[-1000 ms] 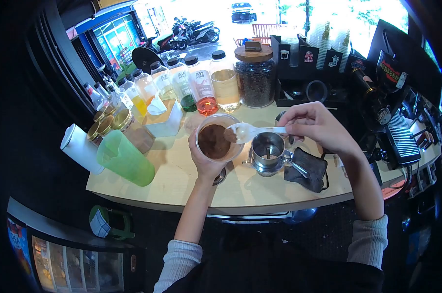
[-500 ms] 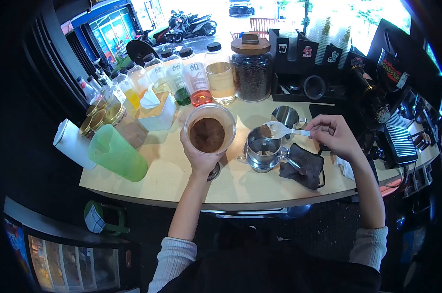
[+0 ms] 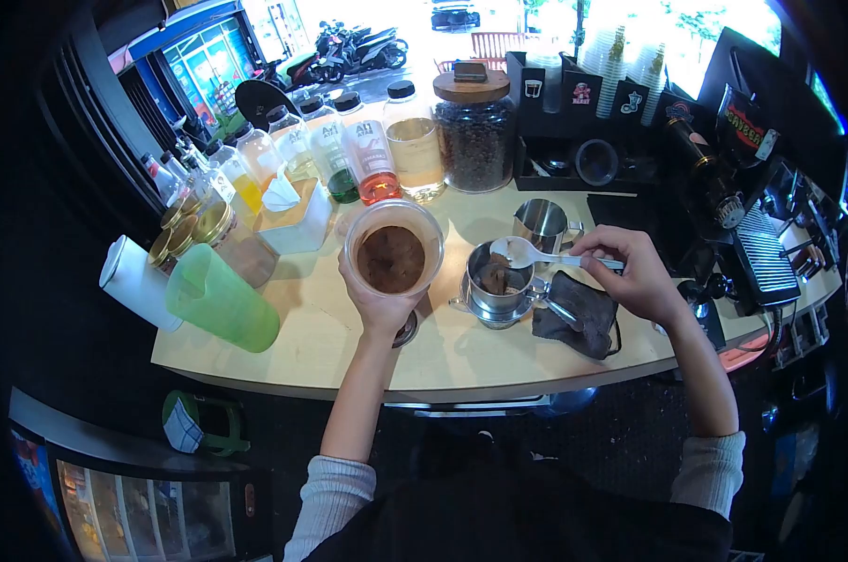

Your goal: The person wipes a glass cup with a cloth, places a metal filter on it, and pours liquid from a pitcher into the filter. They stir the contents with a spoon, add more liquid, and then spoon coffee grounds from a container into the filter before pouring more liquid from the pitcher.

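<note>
Left of the right hand (image 3: 628, 272) pinching a white plastic spoon (image 3: 521, 253), the left hand (image 3: 379, 307) clasps a clear round plastic tub (image 3: 393, 214), likely easing scooping.

Left hand's (image 3: 384, 307) got a clear tub (image 3: 393, 214) of brown powder (image 3: 391, 260) mid-frame. Right hand (image 3: 633, 267) has a white spoon (image 3: 548, 258) over a metal cup (image 3: 499, 303), right of center. Green pitcher's (image 3: 223, 302) over at left.

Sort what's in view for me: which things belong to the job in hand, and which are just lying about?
Likely in the job:
clear cup of brown powder, held in the left hand
white spoon, held in the right hand
metal cup, under the spoon's bowl

Seemingly just lying about:
green pitcher
tissue box
wooden-lidded jar
dark cloth beside the metal cup
</note>
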Demonstrator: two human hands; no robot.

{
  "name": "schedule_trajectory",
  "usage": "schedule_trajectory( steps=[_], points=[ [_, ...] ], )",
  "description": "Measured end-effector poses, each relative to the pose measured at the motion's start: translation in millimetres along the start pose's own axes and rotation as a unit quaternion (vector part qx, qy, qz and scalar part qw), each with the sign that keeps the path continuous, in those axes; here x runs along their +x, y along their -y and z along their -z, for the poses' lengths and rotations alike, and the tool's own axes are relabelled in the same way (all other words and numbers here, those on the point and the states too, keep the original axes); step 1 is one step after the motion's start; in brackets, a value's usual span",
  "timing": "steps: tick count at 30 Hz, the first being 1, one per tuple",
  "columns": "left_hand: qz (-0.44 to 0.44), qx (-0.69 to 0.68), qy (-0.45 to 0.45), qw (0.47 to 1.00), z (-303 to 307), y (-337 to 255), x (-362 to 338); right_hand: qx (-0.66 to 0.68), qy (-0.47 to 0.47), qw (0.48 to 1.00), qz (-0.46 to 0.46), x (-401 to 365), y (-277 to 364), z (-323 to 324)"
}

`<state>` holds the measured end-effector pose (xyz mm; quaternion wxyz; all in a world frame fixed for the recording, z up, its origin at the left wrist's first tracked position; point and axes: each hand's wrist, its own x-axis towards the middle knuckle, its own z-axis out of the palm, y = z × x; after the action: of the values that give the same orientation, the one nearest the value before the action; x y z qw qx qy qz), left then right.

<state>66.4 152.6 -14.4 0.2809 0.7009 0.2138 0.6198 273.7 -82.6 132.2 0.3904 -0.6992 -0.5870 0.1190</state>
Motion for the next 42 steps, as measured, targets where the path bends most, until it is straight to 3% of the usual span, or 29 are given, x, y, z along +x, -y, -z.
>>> schedule_trajectory(
  steps=[10,12,18,24,27,29,31,32,34,38,40,42],
  points=[
    [-0.004,0.012,-0.001,1.0,0.4,3.6,-0.5,0.04,-0.046,0.998,-0.011,-10.2,-5.3,5.0],
    [-0.007,0.011,-0.003,1.0,-0.1,-0.8,0.2,-0.073,-0.035,0.995,0.056,-13.6,2.6,4.9],
    [-0.003,-0.006,0.003,1.0,-0.8,4.0,-0.8,-0.103,-0.062,0.976,0.18,-17.5,0.9,0.2],
    [-0.024,-0.02,0.0,1.0,-1.5,2.6,-0.4,-0.196,-0.108,0.946,0.233,-14.3,7.0,-4.8],
    [-0.031,-0.041,0.0,0.999,-3.8,0.3,-0.5,-0.153,-0.151,0.947,0.239,-1.9,30.5,-3.5],
    [-0.029,-0.048,-0.002,0.998,-3.5,-0.4,1.0,-0.105,-0.149,0.955,0.233,6.7,53.7,-9.0],
    [-0.038,-0.002,0.002,0.999,-2.6,0.6,3.6,-0.207,-0.113,0.917,0.321,20.1,71.4,-15.8],
    [-0.037,0.0,0.002,0.999,-2.1,2.1,4.2,-0.205,-0.112,0.918,0.322,27.2,77.5,-23.9],
    [-0.026,-0.053,0.019,0.998,-0.9,4.4,5.9,-0.277,-0.088,0.876,0.385,42.5,85.9,-44.1],
    [-0.009,-0.03,0.048,0.998,7.9,-5.4,11.5,-0.319,-0.09,0.849,0.411,76.9,89.8,-79.0],
    [0.056,-0.045,0.096,0.993,13.7,-11.1,16.2,-0.325,-0.054,0.859,0.393,91.0,92.2,-84.8],
    [0.022,-0.008,0.091,0.996,15.1,-11.0,23.2,-0.306,-0.088,0.854,0.411,97.2,94.8,-85.5]
  ],
)
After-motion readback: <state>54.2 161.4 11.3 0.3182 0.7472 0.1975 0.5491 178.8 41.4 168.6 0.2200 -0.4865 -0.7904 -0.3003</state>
